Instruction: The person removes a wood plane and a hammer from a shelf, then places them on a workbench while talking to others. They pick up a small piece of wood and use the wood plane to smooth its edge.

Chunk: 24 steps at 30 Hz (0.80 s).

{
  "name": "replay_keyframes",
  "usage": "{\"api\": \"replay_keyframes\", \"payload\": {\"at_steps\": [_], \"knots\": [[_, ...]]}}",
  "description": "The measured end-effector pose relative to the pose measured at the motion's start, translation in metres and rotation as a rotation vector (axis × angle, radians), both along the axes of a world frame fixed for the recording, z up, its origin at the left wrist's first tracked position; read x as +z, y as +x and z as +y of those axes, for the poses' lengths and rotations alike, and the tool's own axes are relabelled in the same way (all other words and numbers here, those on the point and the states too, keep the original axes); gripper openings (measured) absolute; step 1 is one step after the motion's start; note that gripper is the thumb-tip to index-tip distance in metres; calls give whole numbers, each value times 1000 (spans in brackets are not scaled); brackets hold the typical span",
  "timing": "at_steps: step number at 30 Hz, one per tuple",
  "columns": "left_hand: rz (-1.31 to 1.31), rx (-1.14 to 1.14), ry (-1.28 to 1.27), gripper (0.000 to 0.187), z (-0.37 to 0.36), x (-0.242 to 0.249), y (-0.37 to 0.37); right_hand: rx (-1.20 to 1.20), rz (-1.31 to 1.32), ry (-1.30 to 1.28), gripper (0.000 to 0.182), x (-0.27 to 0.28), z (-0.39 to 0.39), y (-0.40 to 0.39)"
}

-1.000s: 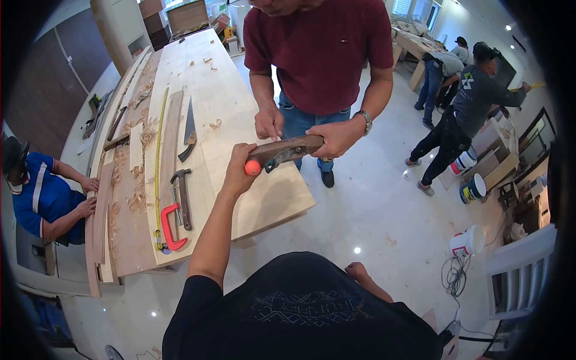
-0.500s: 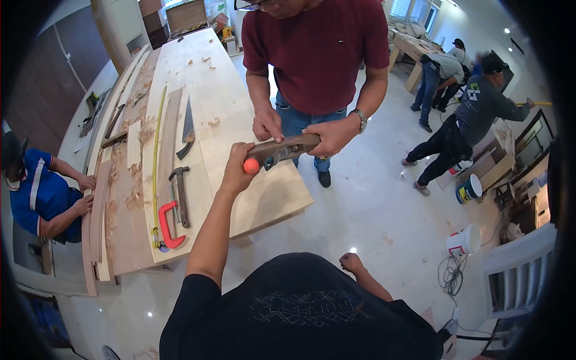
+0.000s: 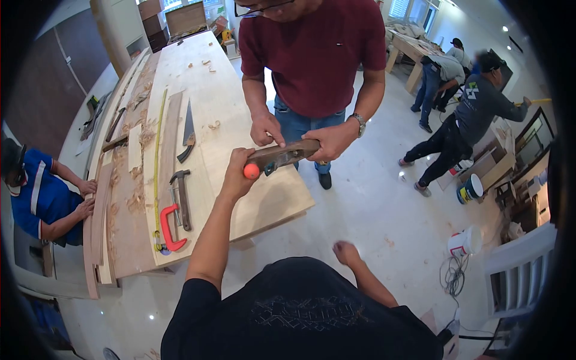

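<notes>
Over bench edge, left hand (image 3: 236,174) grips orange-tipped tool (image 3: 252,170); right hand (image 3: 345,252) seemingly fisted.

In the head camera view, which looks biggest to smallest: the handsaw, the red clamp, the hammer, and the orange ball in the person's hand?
1. Dark-bladed handsaw, longest.
2. Red C-shaped clamp and dark wooden-handled hammer: look alike, and lying nearer the camera makes them unsure to rank.
3. Small orange ball at the left hand, smallest.

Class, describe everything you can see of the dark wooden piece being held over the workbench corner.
The dark wooden piece is a long, slightly curved brown strip, lying roughly level. A person in a red shirt grips its far end with both hands. The left hand holds an orange-tipped tool against its near end, above the workbench.
</notes>
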<state>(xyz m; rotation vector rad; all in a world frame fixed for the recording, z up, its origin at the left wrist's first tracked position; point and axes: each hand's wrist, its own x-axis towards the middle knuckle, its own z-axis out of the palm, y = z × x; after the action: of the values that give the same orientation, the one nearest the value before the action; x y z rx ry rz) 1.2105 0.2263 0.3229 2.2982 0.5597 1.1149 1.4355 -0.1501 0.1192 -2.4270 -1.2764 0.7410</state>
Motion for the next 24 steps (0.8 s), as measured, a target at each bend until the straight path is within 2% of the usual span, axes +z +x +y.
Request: {"api": "replay_keyframes", "payload": {"at_steps": [1, 2, 3, 6, 8, 11, 14, 17, 20, 24], "knots": [[1, -3, -4, 62, -2, -2, -1, 17, -75, 64, 30, 39, 28, -5], [-5, -6, 1, 62, 0, -2, 0, 69, -270, 527, 25, 57, 49, -7], [-8, -10, 4, 62, 1, -2, 1, 102, -343, 624, 30, 109, 74, -12], [-23, -11, 10, 63, 2, -2, 3, 136, -614, 873, 47, 211, 128, -24], [8, -16, -63, 64, 0, -2, 2, 175, -655, 941, 56, 243, 153, -27], [41, -25, -98, 63, -4, 3, 2, 247, -670, 892, 65, 256, 179, -25], [44, -51, -166, 62, -12, 5, 1, 213, -741, 776, 66, 250, 194, -28], [80, -67, -227, 62, -16, 9, -2, 169, -704, 662, 69, 239, 204, -26], [108, -69, -237, 63, -17, 13, -6, 212, -672, 703, 70, 241, 205, -22], [158, -56, -291, 62, -21, 25, -11, 371, -616, 632, 72, 240, 206, -7]]}}
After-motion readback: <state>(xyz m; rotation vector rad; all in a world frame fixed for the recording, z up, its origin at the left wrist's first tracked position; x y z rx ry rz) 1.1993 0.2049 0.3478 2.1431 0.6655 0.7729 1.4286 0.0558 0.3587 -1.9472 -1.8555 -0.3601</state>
